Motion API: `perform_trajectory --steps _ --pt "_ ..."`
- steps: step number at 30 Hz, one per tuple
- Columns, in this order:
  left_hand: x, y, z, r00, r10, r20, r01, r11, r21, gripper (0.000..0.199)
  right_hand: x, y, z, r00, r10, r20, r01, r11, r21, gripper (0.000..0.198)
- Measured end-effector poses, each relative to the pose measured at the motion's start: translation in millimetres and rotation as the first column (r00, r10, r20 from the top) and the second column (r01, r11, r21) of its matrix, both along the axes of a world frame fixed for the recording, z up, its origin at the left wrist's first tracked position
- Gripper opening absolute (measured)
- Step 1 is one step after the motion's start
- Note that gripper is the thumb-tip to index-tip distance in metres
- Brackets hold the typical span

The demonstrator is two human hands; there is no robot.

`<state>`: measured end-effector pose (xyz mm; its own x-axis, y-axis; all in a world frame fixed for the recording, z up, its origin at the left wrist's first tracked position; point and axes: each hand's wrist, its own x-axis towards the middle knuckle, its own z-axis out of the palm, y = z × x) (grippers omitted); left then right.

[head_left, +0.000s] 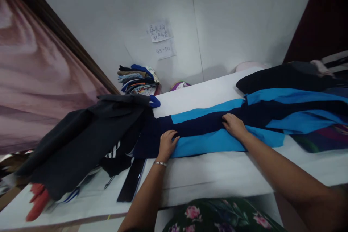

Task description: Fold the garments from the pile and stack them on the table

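Note:
A long garment [206,143] in navy and bright blue lies stretched across the white table, its kind not plain from here. My left hand [168,144], with a bracelet at the wrist, rests on its left part, fingers apart on the cloth. Farther right, my right hand [234,126] has its fingers curled in against the navy middle strip, pinching the fabric. At the left, the garment's end meets a heap of dark grey and black clothes [89,141]. On the right it runs on among other clothes.
Folded clothes [138,79] are stacked by the wall, near handwritten paper notes [161,30]. A black garment [274,76] lies at the back right. On the white table [217,174] are a dark flat strip [132,181] and a red cloth [38,201]. A pink curtain [40,72] hangs left.

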<state>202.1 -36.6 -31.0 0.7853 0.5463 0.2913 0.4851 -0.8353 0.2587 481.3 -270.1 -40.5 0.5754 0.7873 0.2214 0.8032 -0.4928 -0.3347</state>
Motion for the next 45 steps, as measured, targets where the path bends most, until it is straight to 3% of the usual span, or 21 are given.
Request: perform_trajectory --steps 3,6,9,13,16,21,23,27,31,34,40,45 --pt "-4.4 5.1 -4.9 0.999 -0.030 0.037 0.029 0.999 0.014 0.032 -2.4 0.5 1.0 0.992 0.011 0.123 -0.026 0.992 0.122 0.041" --pt "-3.9 7.5 -5.5 0.999 -0.041 0.020 0.040 0.998 0.050 0.030 -2.7 3.0 -3.2 0.983 0.058 0.175 -0.074 0.994 0.086 0.054" --pt "-1.5 6.8 -3.0 0.999 -0.049 0.005 0.048 0.996 0.074 0.019 0.6 5.4 -7.5 0.988 0.066 0.137 -0.071 0.997 0.031 0.043" --pt "-2.5 2.2 1.1 0.998 -0.031 0.055 0.026 0.996 0.089 0.022 5.1 4.2 -6.6 0.991 0.046 0.125 -0.057 0.995 0.083 0.035" --pt "-5.5 -3.3 3.7 0.999 -0.021 0.047 0.019 0.999 0.034 0.022 5.3 1.8 -6.9 0.988 0.071 0.136 -0.085 0.991 0.103 0.035" --pt "-7.9 -3.4 10.4 0.999 -0.033 0.027 0.036 0.992 -0.119 0.022 7.4 -0.1 -17.4 0.988 0.095 0.119 -0.100 0.994 0.032 0.040" --pt "-9.7 3.7 15.2 0.999 0.018 0.030 -0.014 0.993 -0.120 0.023 10.0 -0.9 -21.1 0.986 0.103 0.130 -0.108 0.994 0.027 0.042" --pt "-18.4 27.4 25.1 0.956 0.293 -0.012 -0.293 0.956 0.019 0.018 12.8 -2.7 -22.6 0.975 0.129 0.180 -0.148 0.984 0.099 0.044" --pt "-29.7 48.0 26.7 0.874 0.483 -0.056 -0.478 0.875 0.074 0.026 9.0 0.3 -24.5 0.908 0.372 0.191 -0.404 0.899 0.170 0.052" --pt "-34.4 55.8 25.4 0.849 0.521 -0.089 -0.523 0.852 0.009 0.028 6.2 5.7 -30.6 0.865 0.489 0.111 -0.499 0.861 0.099 0.055" --pt "-28.0 74.8 38.4 0.819 0.567 -0.084 -0.569 0.822 0.005 0.031 8.8 9.7 -40.6 0.880 0.469 0.078 -0.475 0.874 0.104 0.057" --pt "-10.1 99.8 43.8 0.839 0.522 -0.154 -0.526 0.850 0.019 0.034 10.2 8.8 -41.4 0.873 0.483 0.074 -0.488 0.862 0.138 0.055"
